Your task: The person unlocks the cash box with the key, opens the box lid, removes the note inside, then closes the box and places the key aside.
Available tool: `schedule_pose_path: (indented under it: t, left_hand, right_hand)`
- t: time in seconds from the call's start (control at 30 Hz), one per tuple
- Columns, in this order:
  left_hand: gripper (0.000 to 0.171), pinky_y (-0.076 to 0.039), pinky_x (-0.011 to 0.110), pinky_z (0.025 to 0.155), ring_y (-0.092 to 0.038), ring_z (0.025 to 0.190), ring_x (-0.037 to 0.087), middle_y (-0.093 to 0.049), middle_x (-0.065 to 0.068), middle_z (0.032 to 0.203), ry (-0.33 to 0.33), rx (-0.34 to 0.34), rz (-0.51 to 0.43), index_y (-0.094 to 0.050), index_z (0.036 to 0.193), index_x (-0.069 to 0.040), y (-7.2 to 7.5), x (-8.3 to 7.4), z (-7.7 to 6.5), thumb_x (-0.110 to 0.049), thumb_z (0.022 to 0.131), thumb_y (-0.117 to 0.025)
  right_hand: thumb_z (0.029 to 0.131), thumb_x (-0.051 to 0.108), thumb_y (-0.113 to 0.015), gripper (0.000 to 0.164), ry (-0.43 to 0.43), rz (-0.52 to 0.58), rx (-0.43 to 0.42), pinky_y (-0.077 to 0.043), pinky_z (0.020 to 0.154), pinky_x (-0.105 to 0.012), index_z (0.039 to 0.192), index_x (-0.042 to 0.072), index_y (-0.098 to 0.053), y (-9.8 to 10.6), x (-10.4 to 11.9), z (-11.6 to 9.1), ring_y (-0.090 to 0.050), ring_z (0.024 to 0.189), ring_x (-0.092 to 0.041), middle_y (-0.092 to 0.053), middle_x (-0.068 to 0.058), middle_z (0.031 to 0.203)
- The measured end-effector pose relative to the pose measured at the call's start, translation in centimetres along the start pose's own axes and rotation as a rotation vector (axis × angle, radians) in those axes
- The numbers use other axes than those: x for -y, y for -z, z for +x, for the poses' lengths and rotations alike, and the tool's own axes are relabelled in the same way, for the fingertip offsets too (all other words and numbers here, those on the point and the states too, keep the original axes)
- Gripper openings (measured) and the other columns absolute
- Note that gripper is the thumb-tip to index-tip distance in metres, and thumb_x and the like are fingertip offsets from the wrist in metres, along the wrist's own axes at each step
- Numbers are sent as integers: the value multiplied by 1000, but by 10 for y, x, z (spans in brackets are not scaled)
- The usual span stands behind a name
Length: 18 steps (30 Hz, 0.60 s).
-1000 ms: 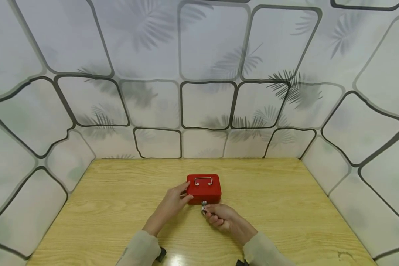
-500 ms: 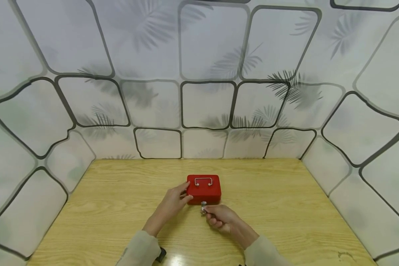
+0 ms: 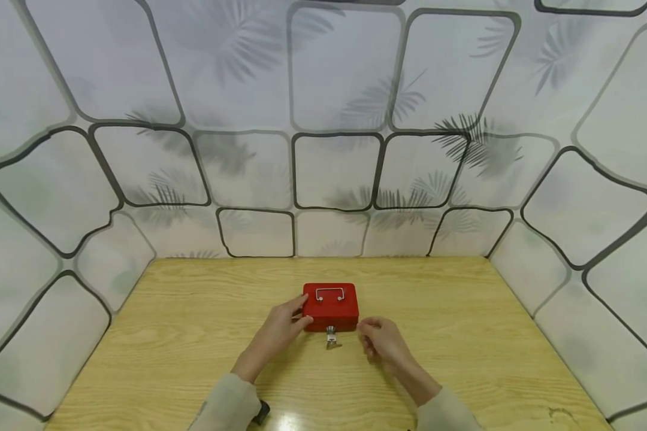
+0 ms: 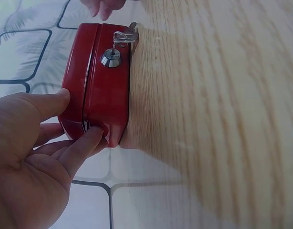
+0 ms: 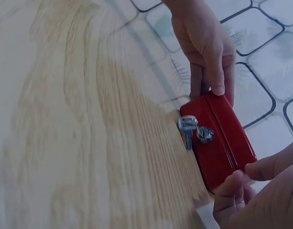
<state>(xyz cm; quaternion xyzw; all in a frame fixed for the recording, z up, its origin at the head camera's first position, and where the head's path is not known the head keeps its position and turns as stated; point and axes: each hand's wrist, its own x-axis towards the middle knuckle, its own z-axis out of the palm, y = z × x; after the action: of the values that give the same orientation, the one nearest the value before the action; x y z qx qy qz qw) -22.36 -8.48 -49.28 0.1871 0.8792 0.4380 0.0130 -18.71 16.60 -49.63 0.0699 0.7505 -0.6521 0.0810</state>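
Note:
A small red metal cash box [image 3: 330, 308] sits on the table, its lid down, a silver wire handle [image 3: 329, 293] on top. From its front lock [image 5: 205, 135] hang the keys [image 5: 187, 126], one inserted in the cylinder. My left hand [image 3: 277, 329] grips the box's left end, thumb and fingers spread over the lid and side, as the left wrist view [image 4: 36, 157] shows. At the front right corner is my right hand [image 3: 385, 341], fingers loosely curled, thumb and forefinger tips right at the lid seam in the right wrist view, with nothing held.
The light wood table [image 3: 194, 299] extends around the box on all sides. Patterned white walls [image 3: 331, 173] with dark outlines and leaf prints enclose it at the back and both sides. A dark wrist strap [image 3: 261, 413] shows below the left sleeve.
My right hand has let go of the keys and moved right to the box's front right corner. The keys now hang free from the lock. The left hand and box stay put.

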Motion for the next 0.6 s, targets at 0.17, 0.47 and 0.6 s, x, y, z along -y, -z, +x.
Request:
schedule_pose_path:
  t: [0.17,0.47,0.6]
  left_hand:
    - [61,-56,43,95,-65,121,35,-56,26,145,8,8,-10,-46,151,6,0,-1,0,-9,98,-72]
    - [61,-56,44,96,-65,121,36,-56,26,145,25,6,-4,-46,151,6,0,-2,0,-10,98,-71]
    - [61,-56,44,95,-66,120,36,-56,26,145,23,8,-1,-46,151,6,0,-1,0,-10,98,-72]
  right_hand:
    - [101,6,-65,31,194,-169,-95,-52,65,-24,127,-11,-62,5,0,7,-62,84,-20,-68,-17,104]
    - [99,9,-70,51,364,-301,-2,-56,95,-51,146,-5,-54,7,0,17,-56,129,-44,-53,-25,149]
    - [99,5,-70,55,392,-323,30,-58,91,-46,149,-4,-50,6,-3,20,-66,117,-40,-46,-25,155]
